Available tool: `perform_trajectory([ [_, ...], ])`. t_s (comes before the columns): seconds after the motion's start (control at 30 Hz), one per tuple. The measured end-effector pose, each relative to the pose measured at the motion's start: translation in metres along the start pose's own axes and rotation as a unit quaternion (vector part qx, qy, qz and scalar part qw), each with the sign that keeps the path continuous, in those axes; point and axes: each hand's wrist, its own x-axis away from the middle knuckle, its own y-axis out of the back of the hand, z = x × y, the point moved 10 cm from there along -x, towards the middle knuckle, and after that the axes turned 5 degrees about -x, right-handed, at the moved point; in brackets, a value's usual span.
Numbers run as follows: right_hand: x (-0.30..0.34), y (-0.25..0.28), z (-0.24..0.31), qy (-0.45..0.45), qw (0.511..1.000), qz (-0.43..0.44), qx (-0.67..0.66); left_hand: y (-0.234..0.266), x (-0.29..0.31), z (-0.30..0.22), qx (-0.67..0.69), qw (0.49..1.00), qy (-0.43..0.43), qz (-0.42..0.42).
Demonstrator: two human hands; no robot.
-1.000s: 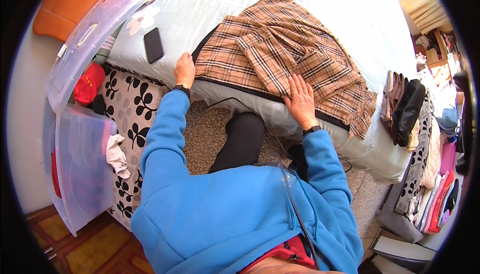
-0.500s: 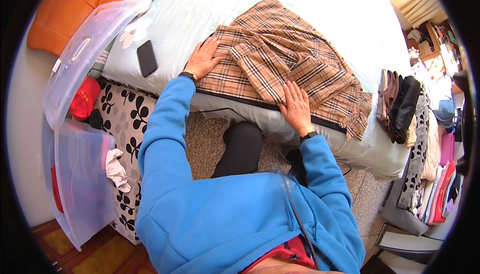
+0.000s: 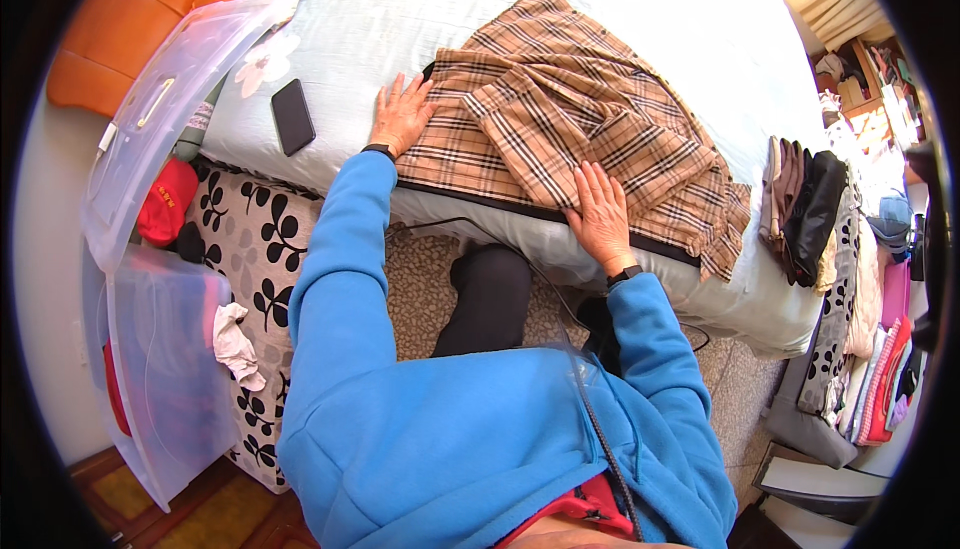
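Observation:
A tan plaid shirt [image 3: 560, 109] with black, white and red lines lies on the bed [image 3: 370, 39], partly folded, one sleeve laid across its body. Dark cloth shows along its near edge. My left hand [image 3: 402, 117] rests at the shirt's left edge, fingers spread, partly on the sheet. Flat on the near side of the shirt, by the sleeve's end, lies my right hand [image 3: 602, 214], fingers extended. Neither hand grips anything. To the left of my left hand sits a black phone [image 3: 293, 117] on the sheet.
A clear plastic bin [image 3: 165, 369] with its lid [image 3: 165, 119] stands at the left, near a red cap [image 3: 168, 201] and a crumpled white cloth [image 3: 235, 347]. Folded dark clothes [image 3: 805, 214] lie at the bed's right corner. More clothes [image 3: 885, 379] are stacked beyond. A cable [image 3: 455, 219] hangs by the bed's near side.
My left hand has slid slightly left, off the plaid fabric toward its edge, with its fingers more spread. The right hand stays on the shirt. The view has shifted slightly.

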Motion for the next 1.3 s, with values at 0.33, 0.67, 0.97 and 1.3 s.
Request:
perform_trajectory([
  [0.33,0.003,0.003,0.000,0.010,1.000,-0.024,-0.009,0.006,0.006,0.075,0.416,0.882,0.111,-0.192],
  [0.67,0.002,0.000,-0.001,0.004,1.000,-0.018,0.000,0.052,0.051,0.049,0.191,0.951,0.093,-0.224],
  [0.97,0.001,0.001,0.003,0.016,1.000,-0.015,0.001,0.039,0.015,0.001,0.044,0.976,0.074,-0.202],
  [1.3,0.001,-0.002,0.001,0.009,1.000,-0.010,0.005,0.003,-0.041,0.076,0.303,0.928,0.215,-0.012],
])
